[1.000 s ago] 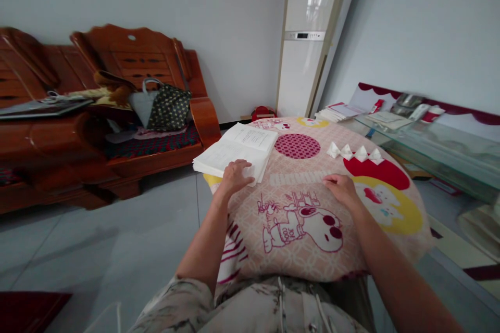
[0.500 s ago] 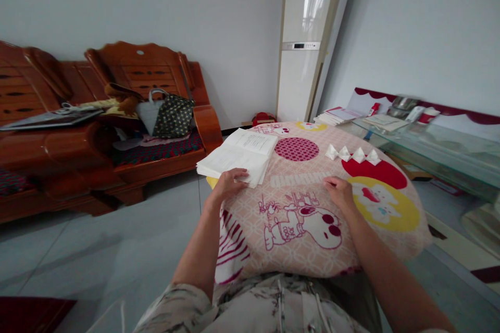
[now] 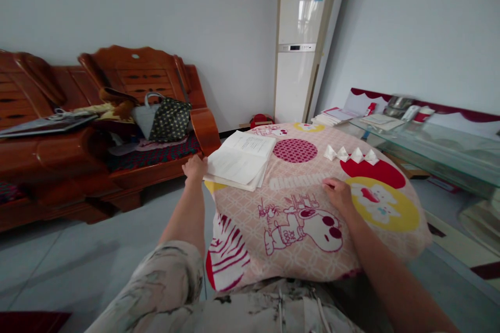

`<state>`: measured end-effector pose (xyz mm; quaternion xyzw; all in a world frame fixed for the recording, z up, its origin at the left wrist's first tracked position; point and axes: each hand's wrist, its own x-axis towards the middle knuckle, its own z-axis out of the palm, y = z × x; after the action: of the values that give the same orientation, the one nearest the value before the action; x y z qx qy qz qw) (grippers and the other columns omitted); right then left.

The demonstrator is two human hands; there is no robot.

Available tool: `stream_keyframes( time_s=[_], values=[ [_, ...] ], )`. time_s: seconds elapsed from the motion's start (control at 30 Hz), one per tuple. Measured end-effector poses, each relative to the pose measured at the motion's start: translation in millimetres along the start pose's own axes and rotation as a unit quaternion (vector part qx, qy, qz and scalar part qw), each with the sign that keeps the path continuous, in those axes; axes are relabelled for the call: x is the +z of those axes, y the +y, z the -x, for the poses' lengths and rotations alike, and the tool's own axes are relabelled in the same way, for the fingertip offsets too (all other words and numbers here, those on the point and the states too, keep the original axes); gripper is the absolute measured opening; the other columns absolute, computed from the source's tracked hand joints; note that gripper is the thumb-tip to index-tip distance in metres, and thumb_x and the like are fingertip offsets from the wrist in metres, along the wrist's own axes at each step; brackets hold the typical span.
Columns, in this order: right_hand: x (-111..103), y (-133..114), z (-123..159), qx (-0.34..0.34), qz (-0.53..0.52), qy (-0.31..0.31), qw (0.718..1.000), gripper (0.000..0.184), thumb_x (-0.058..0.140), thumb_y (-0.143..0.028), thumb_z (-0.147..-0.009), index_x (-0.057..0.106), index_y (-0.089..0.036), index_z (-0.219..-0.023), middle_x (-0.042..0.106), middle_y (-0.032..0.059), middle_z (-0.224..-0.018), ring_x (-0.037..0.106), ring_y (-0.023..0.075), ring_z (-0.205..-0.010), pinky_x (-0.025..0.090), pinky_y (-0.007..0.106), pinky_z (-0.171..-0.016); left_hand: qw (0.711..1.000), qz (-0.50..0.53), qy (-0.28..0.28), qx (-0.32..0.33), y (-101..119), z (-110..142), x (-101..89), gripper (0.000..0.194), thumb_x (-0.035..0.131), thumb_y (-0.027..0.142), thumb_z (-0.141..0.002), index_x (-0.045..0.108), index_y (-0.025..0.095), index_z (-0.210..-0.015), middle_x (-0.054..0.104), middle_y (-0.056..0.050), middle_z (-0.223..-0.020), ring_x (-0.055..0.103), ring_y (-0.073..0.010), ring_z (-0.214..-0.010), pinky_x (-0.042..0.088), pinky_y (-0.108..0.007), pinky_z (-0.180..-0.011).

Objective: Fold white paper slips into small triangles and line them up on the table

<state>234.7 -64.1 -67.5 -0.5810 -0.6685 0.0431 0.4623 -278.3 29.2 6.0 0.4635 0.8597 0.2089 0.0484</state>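
An open book [image 3: 239, 158] with white pages lies at the left side of the cloth-covered round table [image 3: 289, 208]. At the book's left edge, my left hand [image 3: 195, 168] has its fingers closed around the page edges, though the fingertips are partly hidden. My right hand [image 3: 338, 192] rests on the tablecloth, fingers curled in, and nothing shows in it. Beyond that hand, several small white folded-paper pieces [image 3: 357, 155] stand in a row, partly over a red patch of the cloth.
To the right is a glass-topped table [image 3: 441, 140] with metal bowls [image 3: 399, 106] and a stack of papers [image 3: 332, 117]. A wooden sofa [image 3: 148, 78] with bags [image 3: 171, 119] stands left. A tall white air conditioner [image 3: 296, 83] is in the corner.
My left hand has moved left from the book's lower front edge to its left edge. The book has shifted slightly right. My right hand stays in place.
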Motion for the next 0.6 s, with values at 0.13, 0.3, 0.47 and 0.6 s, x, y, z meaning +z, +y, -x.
stream_keyframes(
  time_s=[0.13, 0.3, 0.47, 0.6],
  values=[
    [0, -1, 0, -0.007, 0.000, -0.004, 1.000, 0.025, 0.053, -0.036, -0.077, 0.072, -0.020, -0.072, 0.075, 0.0094, -0.077, 0.067, 0.0238, -0.073, 0.052, 0.035, -0.073, 0.999, 0.003, -0.048, 0.019, -7, -9, 3.9, 0.036, 0.051, 0.036, -0.093, 0.072, 0.009, -0.103, 0.072, -0.024, -0.114, 0.068, -0.0353, -0.110, 0.053, -0.040, -0.090],
    [-1, -4, -1, 0.000, 0.007, -0.007, 1.000, 0.023, 0.054, -0.034, -0.076, 0.073, -0.021, -0.072, 0.075, 0.0090, -0.079, 0.067, 0.0237, -0.075, 0.053, 0.035, -0.075, 0.999, 0.006, -0.050, 0.014, -9, -2, 10.2, 0.043, 0.051, 0.037, -0.092, 0.072, 0.005, -0.112, 0.069, -0.028, -0.122, 0.066, -0.0401, -0.116, 0.053, -0.045, -0.091],
    [-1, -7, 0, 0.005, 0.005, -0.013, 1.000, 0.021, 0.056, -0.032, -0.077, 0.072, -0.021, -0.070, 0.075, 0.0079, -0.078, 0.067, 0.0230, -0.074, 0.053, 0.035, -0.074, 0.999, 0.004, -0.039, -0.006, -10, 8, 8.3, 0.043, 0.056, 0.036, -0.088, 0.072, 0.004, -0.112, 0.068, -0.032, -0.120, 0.067, -0.0431, -0.111, 0.054, -0.048, -0.086],
    [-1, -7, -1, 0.001, 0.004, -0.014, 1.000, 0.019, 0.056, -0.030, -0.076, 0.072, -0.021, -0.069, 0.074, 0.0078, -0.077, 0.065, 0.0222, -0.073, 0.052, 0.034, -0.074, 0.999, 0.005, -0.038, -0.001, -12, 19, 6.3, 0.039, 0.056, 0.032, -0.087, 0.072, 0.004, -0.109, 0.068, -0.031, -0.119, 0.066, -0.0439, -0.112, 0.052, -0.049, -0.087]
  ],
)
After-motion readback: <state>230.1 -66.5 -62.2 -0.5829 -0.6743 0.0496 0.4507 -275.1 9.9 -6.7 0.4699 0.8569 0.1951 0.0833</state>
